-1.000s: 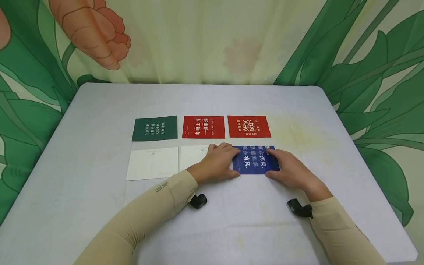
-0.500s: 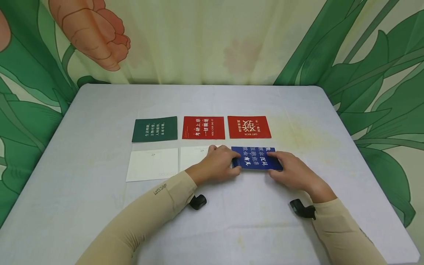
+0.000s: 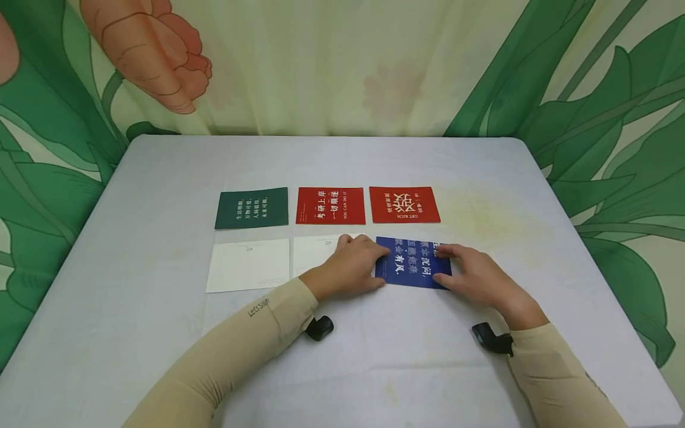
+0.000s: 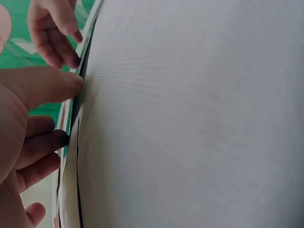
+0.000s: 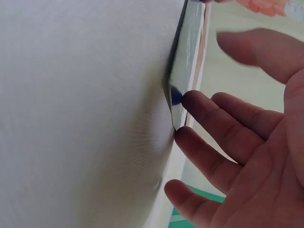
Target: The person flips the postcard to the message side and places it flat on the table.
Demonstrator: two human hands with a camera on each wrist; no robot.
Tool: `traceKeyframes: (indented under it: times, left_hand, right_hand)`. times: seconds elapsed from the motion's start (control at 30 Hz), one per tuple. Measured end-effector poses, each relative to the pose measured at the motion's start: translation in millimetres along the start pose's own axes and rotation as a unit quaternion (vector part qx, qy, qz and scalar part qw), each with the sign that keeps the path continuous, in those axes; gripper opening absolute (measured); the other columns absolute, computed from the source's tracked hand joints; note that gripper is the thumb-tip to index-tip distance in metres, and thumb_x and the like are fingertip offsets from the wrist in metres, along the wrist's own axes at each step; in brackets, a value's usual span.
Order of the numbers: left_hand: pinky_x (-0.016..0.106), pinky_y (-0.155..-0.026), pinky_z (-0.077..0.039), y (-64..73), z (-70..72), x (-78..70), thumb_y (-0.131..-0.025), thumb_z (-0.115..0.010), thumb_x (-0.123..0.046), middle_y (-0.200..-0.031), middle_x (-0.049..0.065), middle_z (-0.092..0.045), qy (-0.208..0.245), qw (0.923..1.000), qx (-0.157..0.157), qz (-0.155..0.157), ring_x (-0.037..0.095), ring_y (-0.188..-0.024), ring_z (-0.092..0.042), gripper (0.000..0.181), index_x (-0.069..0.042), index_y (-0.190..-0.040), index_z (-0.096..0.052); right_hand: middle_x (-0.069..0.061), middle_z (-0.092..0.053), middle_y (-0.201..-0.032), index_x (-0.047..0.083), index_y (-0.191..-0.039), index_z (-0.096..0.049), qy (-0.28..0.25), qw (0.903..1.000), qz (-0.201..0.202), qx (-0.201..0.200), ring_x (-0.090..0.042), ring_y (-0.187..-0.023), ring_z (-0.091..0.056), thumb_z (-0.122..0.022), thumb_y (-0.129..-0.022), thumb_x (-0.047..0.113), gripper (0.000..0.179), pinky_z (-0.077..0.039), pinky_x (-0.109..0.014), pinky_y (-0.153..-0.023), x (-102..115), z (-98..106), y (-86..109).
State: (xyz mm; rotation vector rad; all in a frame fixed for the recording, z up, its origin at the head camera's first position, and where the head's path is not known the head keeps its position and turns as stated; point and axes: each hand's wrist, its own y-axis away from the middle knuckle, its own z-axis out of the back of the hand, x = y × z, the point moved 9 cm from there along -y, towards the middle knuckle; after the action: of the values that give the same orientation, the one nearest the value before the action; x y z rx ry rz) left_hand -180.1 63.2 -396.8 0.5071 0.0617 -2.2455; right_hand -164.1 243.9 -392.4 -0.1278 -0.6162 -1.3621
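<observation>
A blue card with white writing is between my two hands, at the right end of the front row. My left hand has its thumb and index fingertips at the card's left edge. My right hand reaches its right edge, fingers and thumb spread apart. In the right wrist view, fingertips touch the blue card, seen nearly edge-on and partly raised off the cloth, while the thumb appears apart from it. A white card lies partly hidden under my left hand.
Another white card lies at the left of the front row. Behind are a green card, a red card and a second red card. They lie on a white tablecloth, with a leafy curtain beyond.
The blue card's near edge tipped up, then came back down; the card now sits slightly turned, its near edge lower in view. The right hand shifted slightly right; the left hand stayed about in place.
</observation>
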Motion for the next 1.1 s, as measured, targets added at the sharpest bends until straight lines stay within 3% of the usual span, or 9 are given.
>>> traceKeyframes:
  times: [0.17, 0.37, 0.53, 0.63, 0.8, 1.1]
  left_hand:
    - [0.047, -0.098, -0.03, -0.9, 1.8, 0.5, -0.094, -0.062, -0.038, -0.128, -0.001, -0.066, 0.013, 0.9998, -0.012, -0.004, 0.021, -0.121, -0.049, 0.051, -0.012, -0.137, -0.062]
    - [0.048, -0.1, -0.029, -3.4, 0.9, 2.0, -0.097, -0.055, -0.039, -0.125, -0.002, -0.068, 0.033, 0.9993, -0.015, 0.005, 0.021, -0.12, -0.05, 0.047, -0.013, -0.135, -0.065]
    - [0.047, -0.1, -0.029, -3.4, -0.7, 1.3, -0.093, -0.065, -0.046, -0.129, -0.003, -0.065, 0.022, 0.9997, -0.004, 0.0, 0.02, -0.122, -0.049, 0.056, -0.014, -0.138, -0.062]
    - [0.046, -0.1, -0.029, -3.6, -1.0, 1.6, -0.092, -0.069, -0.038, -0.132, -0.003, -0.063, 0.016, 0.9999, -0.004, -0.001, 0.021, -0.123, -0.048, 0.055, -0.013, -0.14, -0.06]
    - [0.046, -0.1, -0.031, -4.1, 3.5, 3.4, -0.093, -0.063, -0.017, -0.129, 0.001, -0.065, 0.027, 0.9991, -0.032, 0.008, 0.02, -0.119, -0.05, 0.044, -0.013, -0.137, -0.063]
    - [0.042, -0.096, -0.035, -4.0, 15.9, 8.7, -0.093, -0.063, -0.01, -0.117, -0.001, -0.071, 0.076, 0.9925, -0.094, 0.018, 0.019, -0.111, -0.056, 0.033, -0.012, -0.125, -0.069]
  right_hand:
    - [-0.028, -0.043, -0.148, -0.005, -0.144, -0.045, 0.002, 0.9997, 0.014, 0.021, -0.048, -0.137, -0.035, -0.082, -0.082, 0.031, 0.081, -0.028, -0.061, -0.111, 1, -4, 0.4]
    - [-0.029, -0.046, -0.144, -0.005, -0.14, -0.049, 0.001, 0.9996, 0.019, 0.02, -0.047, -0.132, -0.042, -0.065, -0.087, 0.015, 0.059, -0.032, -0.061, -0.109, 4, -1, 1.0]
    - [-0.028, -0.049, -0.142, -0.003, -0.137, -0.053, -0.013, 0.9999, 0.009, 0.004, -0.045, -0.13, -0.046, -0.053, -0.087, 0.008, 0.051, -0.033, -0.06, -0.107, 2, 4, -0.9]
    - [-0.026, -0.05, -0.142, -0.002, -0.137, -0.053, -0.019, 0.9998, 0.002, -0.005, -0.044, -0.132, -0.044, -0.049, -0.09, 0.007, 0.048, -0.033, -0.061, -0.108, -1, 6, -1.6]
    - [-0.021, -0.057, -0.137, -0.002, -0.138, -0.051, -0.04, 0.9986, 0.002, -0.035, -0.044, -0.136, -0.04, -0.047, -0.09, 0.0, 0.049, -0.031, -0.061, -0.108, -5, 13, -2.3]
    - [-0.019, -0.067, -0.122, -0.002, -0.141, -0.045, -0.077, 0.9924, -0.01, -0.096, -0.047, -0.126, -0.05, -0.052, -0.092, -0.003, 0.049, -0.036, -0.063, -0.102, -10, 24, 0.0]
